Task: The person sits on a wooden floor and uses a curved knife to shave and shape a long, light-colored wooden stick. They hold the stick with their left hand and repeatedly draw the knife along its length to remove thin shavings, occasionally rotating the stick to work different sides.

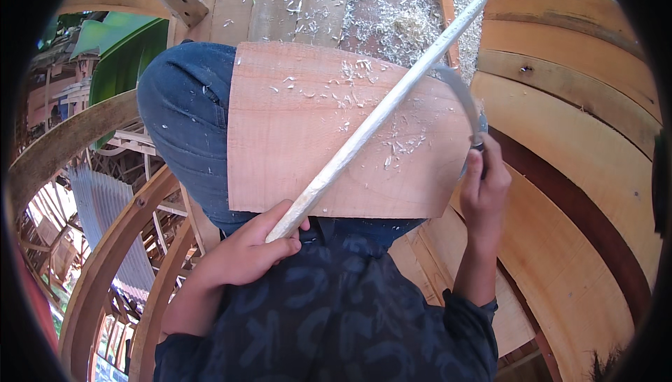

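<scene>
A long pale wooden stick (379, 117) runs slantwise over my lap, its far end up at the right. My left hand (252, 248) is closed round its near end. In my right hand (486, 189) is the dark handle of a sickle (463, 96), gripped at the right edge of the board. The curved grey blade arcs up and leftward, its tip close to the stick; whether the two touch I cannot tell. Beneath both lies a flat reddish wooden board (294, 165) across my thighs, with curled shavings (358, 71) scattered on it.
Planks (273, 4) littered with shavings stretch out ahead. To my right rises a curved plank wall (560, 123). Bent timber ribs (105, 263) stand at my left, with corrugated sheeting (115, 214) and a large green leaf (126, 53) beyond them.
</scene>
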`<state>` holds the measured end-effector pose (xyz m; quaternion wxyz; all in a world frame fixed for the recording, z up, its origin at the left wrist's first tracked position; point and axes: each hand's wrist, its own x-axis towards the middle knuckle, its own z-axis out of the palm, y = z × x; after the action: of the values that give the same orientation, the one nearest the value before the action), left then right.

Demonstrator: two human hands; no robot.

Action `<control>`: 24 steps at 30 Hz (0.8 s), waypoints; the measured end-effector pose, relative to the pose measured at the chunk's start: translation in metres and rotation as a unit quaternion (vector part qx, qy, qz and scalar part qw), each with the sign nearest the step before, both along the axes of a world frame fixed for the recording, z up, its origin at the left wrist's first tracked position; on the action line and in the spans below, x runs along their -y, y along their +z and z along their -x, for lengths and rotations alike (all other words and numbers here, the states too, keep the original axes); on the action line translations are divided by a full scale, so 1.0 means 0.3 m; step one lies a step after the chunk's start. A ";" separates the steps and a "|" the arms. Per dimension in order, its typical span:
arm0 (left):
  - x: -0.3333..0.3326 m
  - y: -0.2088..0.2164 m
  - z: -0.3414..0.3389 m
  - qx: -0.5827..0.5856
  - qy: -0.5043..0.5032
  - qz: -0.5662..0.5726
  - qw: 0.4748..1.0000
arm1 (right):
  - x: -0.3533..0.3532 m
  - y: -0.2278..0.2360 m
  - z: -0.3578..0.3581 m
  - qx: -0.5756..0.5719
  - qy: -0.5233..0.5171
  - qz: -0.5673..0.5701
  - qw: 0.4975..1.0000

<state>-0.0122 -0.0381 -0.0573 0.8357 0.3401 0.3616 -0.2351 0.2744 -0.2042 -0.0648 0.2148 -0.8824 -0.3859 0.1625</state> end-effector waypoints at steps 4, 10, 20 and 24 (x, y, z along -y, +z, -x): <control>0.005 0.000 -0.022 0.009 0.002 -0.011 1.000 | -0.022 -0.027 0.157 -0.032 0.174 -0.036 0.984; 0.003 0.007 -0.027 0.008 -0.004 -0.019 1.000 | -0.021 -0.068 0.109 0.028 0.153 -0.051 0.987; 0.000 0.014 -0.025 0.009 -0.030 -0.044 0.999 | 0.044 -0.014 0.129 -0.014 0.159 -0.039 0.986; 0.011 0.011 -0.025 0.022 -0.038 -0.087 0.995 | 0.027 -0.045 0.174 -0.028 0.197 -0.039 0.979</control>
<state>-0.0048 -0.0415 -0.0541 0.8011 0.4303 0.3489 -0.2266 0.2220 -0.2123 -0.0782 0.2238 -0.7749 -0.5523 0.2109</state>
